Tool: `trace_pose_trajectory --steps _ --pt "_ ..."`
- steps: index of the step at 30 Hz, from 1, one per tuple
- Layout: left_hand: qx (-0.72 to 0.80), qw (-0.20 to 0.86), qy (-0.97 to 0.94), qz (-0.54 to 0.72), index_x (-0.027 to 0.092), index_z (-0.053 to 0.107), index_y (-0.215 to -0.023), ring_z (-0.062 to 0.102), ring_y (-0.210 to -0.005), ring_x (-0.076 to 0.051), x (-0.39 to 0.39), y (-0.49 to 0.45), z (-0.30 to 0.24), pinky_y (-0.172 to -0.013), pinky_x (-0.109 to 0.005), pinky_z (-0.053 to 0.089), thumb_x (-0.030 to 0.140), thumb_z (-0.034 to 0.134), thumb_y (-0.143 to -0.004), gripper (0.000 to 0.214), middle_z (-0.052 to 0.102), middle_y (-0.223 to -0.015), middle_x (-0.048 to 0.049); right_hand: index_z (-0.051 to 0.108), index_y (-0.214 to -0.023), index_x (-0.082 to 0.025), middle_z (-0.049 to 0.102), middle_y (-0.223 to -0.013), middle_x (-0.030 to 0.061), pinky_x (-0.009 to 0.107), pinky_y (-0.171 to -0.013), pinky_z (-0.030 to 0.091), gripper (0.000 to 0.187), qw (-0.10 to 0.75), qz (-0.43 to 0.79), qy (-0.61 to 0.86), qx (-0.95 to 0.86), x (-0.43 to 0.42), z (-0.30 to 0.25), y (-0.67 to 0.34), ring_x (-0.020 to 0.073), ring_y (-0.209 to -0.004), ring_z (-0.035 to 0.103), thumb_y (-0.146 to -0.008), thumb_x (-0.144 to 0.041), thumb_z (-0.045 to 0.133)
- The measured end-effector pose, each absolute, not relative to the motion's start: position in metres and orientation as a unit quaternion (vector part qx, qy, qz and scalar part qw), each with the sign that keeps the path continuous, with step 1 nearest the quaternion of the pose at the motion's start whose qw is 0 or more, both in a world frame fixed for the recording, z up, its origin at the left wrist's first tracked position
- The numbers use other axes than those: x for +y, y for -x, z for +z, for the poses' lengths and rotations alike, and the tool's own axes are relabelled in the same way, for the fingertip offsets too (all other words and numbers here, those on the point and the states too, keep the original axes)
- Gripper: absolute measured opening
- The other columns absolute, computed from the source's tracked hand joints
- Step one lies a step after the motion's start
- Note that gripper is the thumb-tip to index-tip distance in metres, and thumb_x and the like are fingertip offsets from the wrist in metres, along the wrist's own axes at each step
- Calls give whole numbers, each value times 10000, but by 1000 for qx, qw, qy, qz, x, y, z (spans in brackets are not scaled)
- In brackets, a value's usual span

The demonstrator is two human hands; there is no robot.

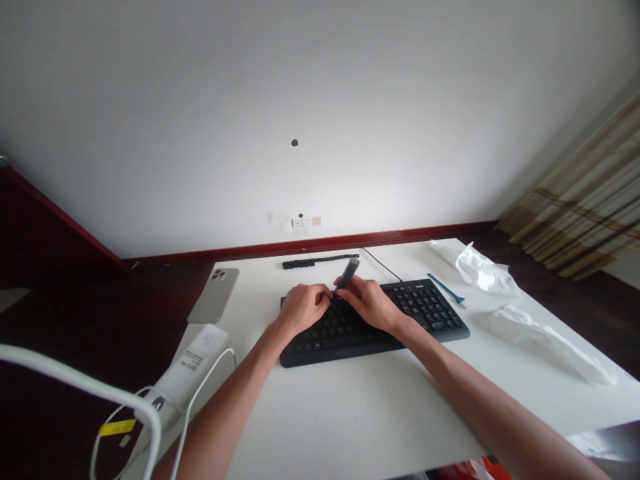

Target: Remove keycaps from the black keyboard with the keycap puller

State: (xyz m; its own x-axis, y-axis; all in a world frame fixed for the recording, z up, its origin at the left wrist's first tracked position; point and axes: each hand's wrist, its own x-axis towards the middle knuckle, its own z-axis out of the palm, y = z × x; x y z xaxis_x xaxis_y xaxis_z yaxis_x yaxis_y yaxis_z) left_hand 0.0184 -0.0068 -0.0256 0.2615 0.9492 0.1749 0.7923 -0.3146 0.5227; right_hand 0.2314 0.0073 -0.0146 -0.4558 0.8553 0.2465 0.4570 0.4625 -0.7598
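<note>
White-topped desk (350, 407) against a white wall, dark red skirting behind it; items listed from the hands outward, clock positions taken from the keyboard's centre, 12 toward the wall.

Item 1: dark grey, slightly see-through stick-shaped tool (348, 275), tilted up to the upper right, its lower tip just above the keys at the keyboard's top edge. Exact type too small to tell.

Item 2: right hand (370, 304), thumb and fingers closed in a pinch on the tool's lower part, heel toward the keyboard's right half.

Item 3: left hand (303, 309), fingers curled, tips just beside the tool's lower end; whether they have hold of it cannot be told.

Item 4: black keyboard (345, 333), under both hands.

Item 5: knobbly black strip (320, 261), at 12.

Item 6: blue spatula (445, 288), at 3.

Item 7: crumpled white plastic bags (485, 270), from 2 to 4.

Item 8: silver smartphone (215, 295), face down, at 9.

Item 9: white corded device (193, 370), yellow label on its lead, at 8.
</note>
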Motion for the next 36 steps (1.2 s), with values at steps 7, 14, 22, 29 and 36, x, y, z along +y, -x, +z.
trace_pose_trajectory --steps 7,14,22,29,36 --pt "549 181 -786 218 278 810 -874 665 -705 -191 -2 -12 -28 -668 -284 413 203 593 -862 230 759 -773 0 685 -1104 -230 782 -993 61 336 -793 552 193 314 324 356 -818 3 -8 -228 253 -881 739 -1018 -346 557" --pt "540 201 -788 218 263 801 -826 623 -654 -172 -2 -11 -28 -650 -281 391 203 583 -859 229 731 -733 4 716 -1140 -231 780 -1096 67 377 -895 568 224 294 366 331 -819 8 -6 -236 275 -985 742 -1013 -329 560" --pt "515 222 -798 220 282 773 -979 522 -591 -130 -5 -13 -21 -600 -262 334 261 648 -836 191 614 -662 50 717 -1121 -225 764 -969 47 347 -827 544 222 285 351 338 -826 12 -8 -242 238 -869 707 -1025 -334 549" --pt "522 246 -787 217 293 805 -961 523 -602 -121 -4 -14 -25 -605 -258 340 361 710 -867 150 609 -669 49 723 -1131 -218 765 -984 61 356 -809 574 278 298 393 335 -803 14 -10 -244 234 -850 713 -1027 -411 553" --pt "531 238 -781 226 270 795 -927 493 -569 -112 -5 -18 -28 -601 -261 333 390 724 -877 148 567 -611 60 692 -1109 -171 756 -945 82 386 -812 623 375 329 491 342 -731 26 -27 -250 244 -857 744 -985 -516 609"
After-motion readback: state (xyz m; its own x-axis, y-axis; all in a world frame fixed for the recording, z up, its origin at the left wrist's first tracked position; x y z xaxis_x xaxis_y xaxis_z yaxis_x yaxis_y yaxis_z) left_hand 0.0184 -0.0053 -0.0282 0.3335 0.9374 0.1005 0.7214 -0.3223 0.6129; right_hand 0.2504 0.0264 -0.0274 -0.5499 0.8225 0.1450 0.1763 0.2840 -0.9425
